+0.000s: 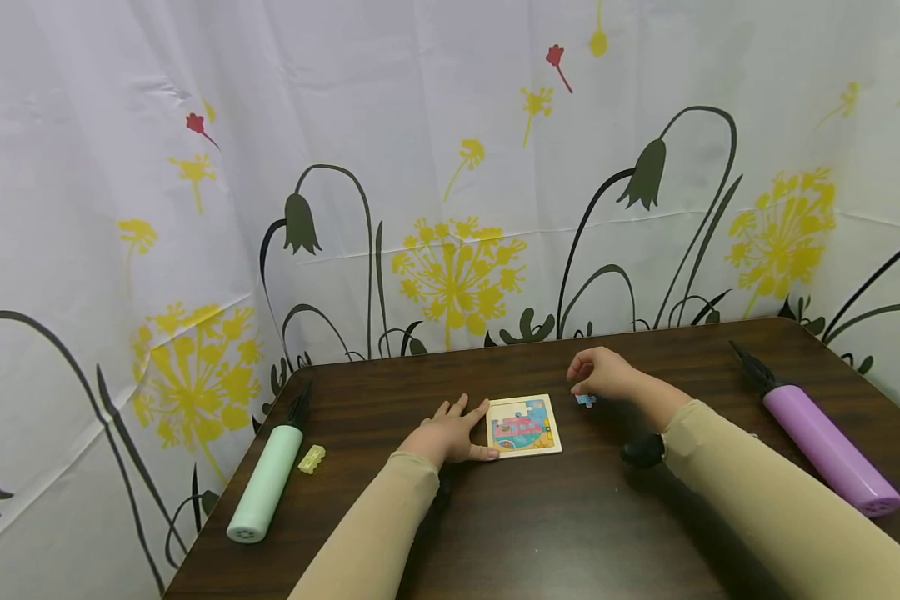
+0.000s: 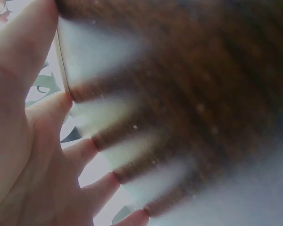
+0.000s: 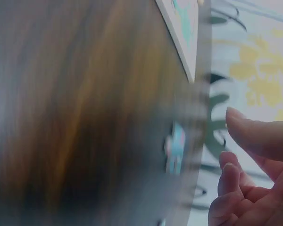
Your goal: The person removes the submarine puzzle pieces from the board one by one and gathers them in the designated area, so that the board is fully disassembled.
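Observation:
A small wooden jigsaw tray (image 1: 557, 451) lies on the table with a colourful, partly filled picture inside it. Beside its left edge, my left hand (image 1: 447, 433) rests on the tabletop with fingers spread, thumb and forefinger touching the frame. In the left wrist view, the fingertips (image 2: 114, 178) press on the dark wood. My right hand (image 1: 603, 374) hovers right of the tray, just above a blue jigsaw piece (image 1: 586, 401). The right wrist view shows that piece (image 3: 176, 149) on the table, apart from the bent fingers and the thumb (image 3: 254, 136), with a gap between them.
A mint green hand pump (image 1: 266, 483) with a black nozzle lies at the left, next to a small pale yellow block (image 1: 312, 459). On the right lies a purple pump (image 1: 828, 450). A flower-patterned curtain (image 1: 450, 167) hangs behind the brown table (image 1: 540, 533).

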The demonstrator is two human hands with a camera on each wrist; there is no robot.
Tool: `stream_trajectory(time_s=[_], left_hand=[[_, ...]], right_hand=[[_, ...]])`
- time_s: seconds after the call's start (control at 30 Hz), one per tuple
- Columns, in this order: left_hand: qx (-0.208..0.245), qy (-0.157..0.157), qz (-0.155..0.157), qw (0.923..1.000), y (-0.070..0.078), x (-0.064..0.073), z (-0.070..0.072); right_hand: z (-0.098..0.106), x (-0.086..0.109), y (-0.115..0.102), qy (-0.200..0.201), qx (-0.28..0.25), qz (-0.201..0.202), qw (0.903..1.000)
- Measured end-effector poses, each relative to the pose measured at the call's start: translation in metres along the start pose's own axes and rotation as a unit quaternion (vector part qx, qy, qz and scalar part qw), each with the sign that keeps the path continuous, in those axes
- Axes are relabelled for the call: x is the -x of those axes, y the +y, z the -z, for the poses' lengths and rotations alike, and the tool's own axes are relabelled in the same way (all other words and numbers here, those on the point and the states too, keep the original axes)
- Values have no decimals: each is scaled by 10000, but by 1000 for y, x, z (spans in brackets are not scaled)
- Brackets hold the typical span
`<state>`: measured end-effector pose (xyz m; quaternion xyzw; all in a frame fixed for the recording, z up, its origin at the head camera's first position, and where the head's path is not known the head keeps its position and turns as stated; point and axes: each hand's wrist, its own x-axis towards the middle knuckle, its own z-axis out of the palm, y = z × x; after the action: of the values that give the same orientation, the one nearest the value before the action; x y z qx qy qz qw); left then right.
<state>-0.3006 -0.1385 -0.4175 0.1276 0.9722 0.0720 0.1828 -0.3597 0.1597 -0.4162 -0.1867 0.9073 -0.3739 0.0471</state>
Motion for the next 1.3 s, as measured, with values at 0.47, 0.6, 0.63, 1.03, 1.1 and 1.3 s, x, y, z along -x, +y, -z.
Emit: stream_trajectory(time_s=[0.47, 0.6, 0.63, 1.03, 1.1, 1.3], left_hand=[[61, -16, 59, 10000, 1, 0, 0], [98, -4, 71, 9999, 0, 1, 0], [107, -4, 81, 9999, 0, 1, 0], [126, -46, 57, 9999, 1, 2, 3], [134, -40, 59, 9999, 1, 2, 3], [169, 1, 36, 9999, 2, 1, 2]], right_hand=[[-54, -9, -29, -404, -187, 41, 9990], [-63, -12, -31, -391, -52, 14, 9992], [-64, -12, -32, -379, 2, -3, 9993], [-68, -16, -29, -316, -3, -53, 9995], [-69, -17, -29, -311, -20, -57, 9995], [-70, -17, -29, -250, -50, -83, 9996]])
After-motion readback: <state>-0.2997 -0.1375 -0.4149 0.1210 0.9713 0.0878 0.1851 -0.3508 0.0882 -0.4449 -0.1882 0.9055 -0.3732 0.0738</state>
